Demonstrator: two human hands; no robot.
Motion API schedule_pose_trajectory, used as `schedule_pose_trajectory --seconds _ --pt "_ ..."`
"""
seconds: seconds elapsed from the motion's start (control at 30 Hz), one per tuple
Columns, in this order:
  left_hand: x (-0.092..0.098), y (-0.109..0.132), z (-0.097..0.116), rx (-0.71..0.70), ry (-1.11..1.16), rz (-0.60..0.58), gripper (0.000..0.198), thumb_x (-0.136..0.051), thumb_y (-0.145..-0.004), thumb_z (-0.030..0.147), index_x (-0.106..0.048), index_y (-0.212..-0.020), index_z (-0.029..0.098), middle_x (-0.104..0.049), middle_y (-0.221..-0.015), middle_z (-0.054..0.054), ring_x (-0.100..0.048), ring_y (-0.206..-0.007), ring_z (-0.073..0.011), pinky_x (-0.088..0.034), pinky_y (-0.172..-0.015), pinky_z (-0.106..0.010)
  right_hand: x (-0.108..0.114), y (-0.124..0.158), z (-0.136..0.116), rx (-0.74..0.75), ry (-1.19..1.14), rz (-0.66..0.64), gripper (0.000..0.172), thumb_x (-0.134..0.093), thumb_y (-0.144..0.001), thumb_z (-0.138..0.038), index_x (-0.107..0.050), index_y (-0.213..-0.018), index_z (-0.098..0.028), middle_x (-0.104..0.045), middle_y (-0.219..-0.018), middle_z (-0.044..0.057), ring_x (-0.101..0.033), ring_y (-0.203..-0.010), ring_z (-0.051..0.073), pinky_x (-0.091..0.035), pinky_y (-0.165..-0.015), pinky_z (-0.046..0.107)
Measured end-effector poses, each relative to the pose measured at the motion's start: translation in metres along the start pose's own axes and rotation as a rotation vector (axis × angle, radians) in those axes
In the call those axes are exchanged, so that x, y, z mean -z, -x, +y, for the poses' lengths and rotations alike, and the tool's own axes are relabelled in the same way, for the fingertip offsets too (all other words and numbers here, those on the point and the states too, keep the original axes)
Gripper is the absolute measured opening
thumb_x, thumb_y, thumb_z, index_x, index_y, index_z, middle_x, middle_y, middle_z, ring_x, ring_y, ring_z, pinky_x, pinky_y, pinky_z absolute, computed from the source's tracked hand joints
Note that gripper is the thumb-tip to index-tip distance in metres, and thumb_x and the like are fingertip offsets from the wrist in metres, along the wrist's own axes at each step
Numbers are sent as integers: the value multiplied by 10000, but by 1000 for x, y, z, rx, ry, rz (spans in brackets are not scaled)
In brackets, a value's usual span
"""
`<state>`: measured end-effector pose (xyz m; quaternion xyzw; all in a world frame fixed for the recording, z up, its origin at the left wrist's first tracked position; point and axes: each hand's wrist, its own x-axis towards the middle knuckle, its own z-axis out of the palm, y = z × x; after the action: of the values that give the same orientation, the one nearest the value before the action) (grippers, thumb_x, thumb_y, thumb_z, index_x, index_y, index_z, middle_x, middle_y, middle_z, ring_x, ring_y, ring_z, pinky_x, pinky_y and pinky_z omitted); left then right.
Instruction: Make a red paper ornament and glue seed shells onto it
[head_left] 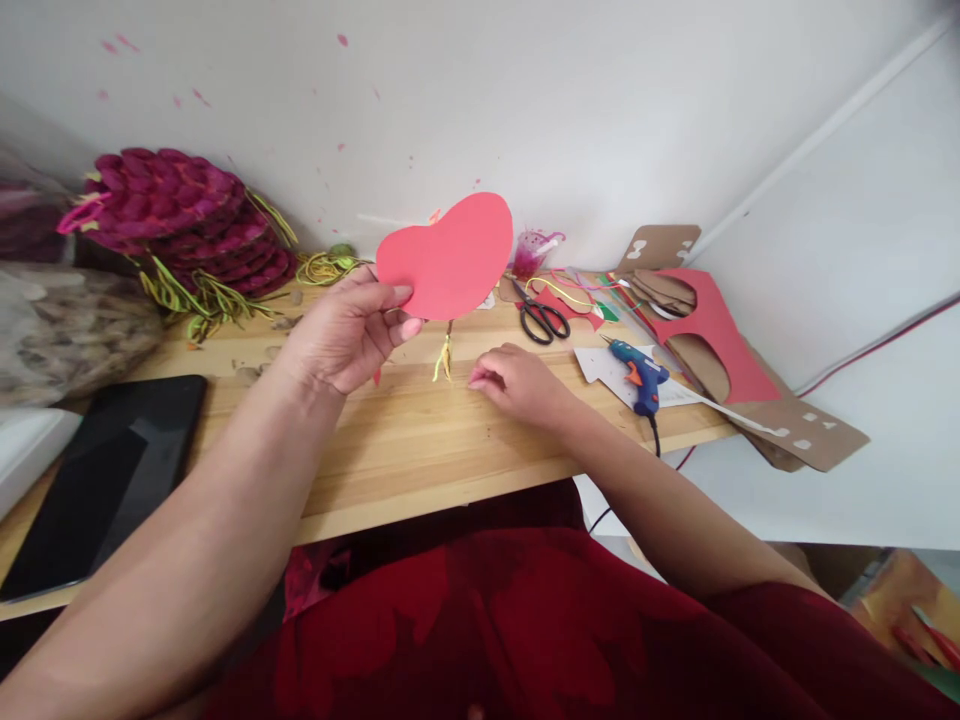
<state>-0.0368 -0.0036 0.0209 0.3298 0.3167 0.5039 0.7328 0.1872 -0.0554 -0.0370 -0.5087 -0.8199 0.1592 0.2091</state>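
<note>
A red heart-shaped paper cutout (454, 262) is raised above the wooden table, its lower left edge pinched between the thumb and fingers of my left hand (352, 330). Below the heart hangs a yellow yarn tassel (446, 360); what joins it to the heart is hidden. My right hand (525, 385) is low over the table, right of the tassel and apart from it. Its fingers are curled together, and anything between them is hidden. Black-handled scissors (545, 318) lie behind my right hand. A blue glue gun (640, 375) lies to its right on white paper.
On the left are braided magenta bundles with yellow strings (187, 220), a clear bag of brownish pieces (67, 330) and a black tablet (112, 470). Red paper with cut-out holes (739, 350) and cardboard (817, 430) overhang the right end. A pink-stained cup (531, 253) stands near the wall.
</note>
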Motion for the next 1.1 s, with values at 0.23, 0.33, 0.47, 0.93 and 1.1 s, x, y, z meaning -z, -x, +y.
schedule_pose_trajectory --seconds 0.23,0.33,0.47,0.93,1.1 --pt "3 0 1 -32 34 -30 247 -681 -747 -4 -624 -905 178 -723 -789 11 -673 -558 -89 -581 -494 -145 9 3 7 8 -127 -83 301 -920 -727 -279 -769 -964 -172 -715 -879 36 -635 -832 178 -457 -762 288" --pt "1 1 1 -27 23 -51 219 -661 -750 -7 -639 -892 158 -718 -773 8 -656 -532 -82 -585 -489 -149 13 4 9 4 -172 -130 285 -913 -738 -279 -771 -966 -183 -727 -908 41 -644 -873 184 -465 -787 295" --pt "1 2 1 -17 8 -54 223 -661 -745 -5 -651 -910 145 -714 -756 2 -640 -501 -78 -585 -490 -148 9 -11 9 -38 -178 -131 33 -773 -859 -173 -741 -859 -169 -731 -806 14 -632 -709 136 -454 -698 261" --pt "-1 8 3 -56 77 -66 255 -702 -737 -4 -665 -939 148 -715 -855 1 -676 -608 -88 -607 -521 -161 -60 12 -58 -282 59 -26 994 -513 -961 -630 -112 -1642 -28 -152 -1701 305 -42 -1587 475 -105 -1245 680" --pt "0 8 2 -65 91 -88 296 -715 -731 -3 -673 -980 152 -707 -850 2 -680 -628 -96 -611 -514 -165 -78 -48 -85 -143 -85 95 831 -510 -1003 -491 -128 -1639 -118 -280 -1685 219 -129 -1590 398 -136 -1271 611"
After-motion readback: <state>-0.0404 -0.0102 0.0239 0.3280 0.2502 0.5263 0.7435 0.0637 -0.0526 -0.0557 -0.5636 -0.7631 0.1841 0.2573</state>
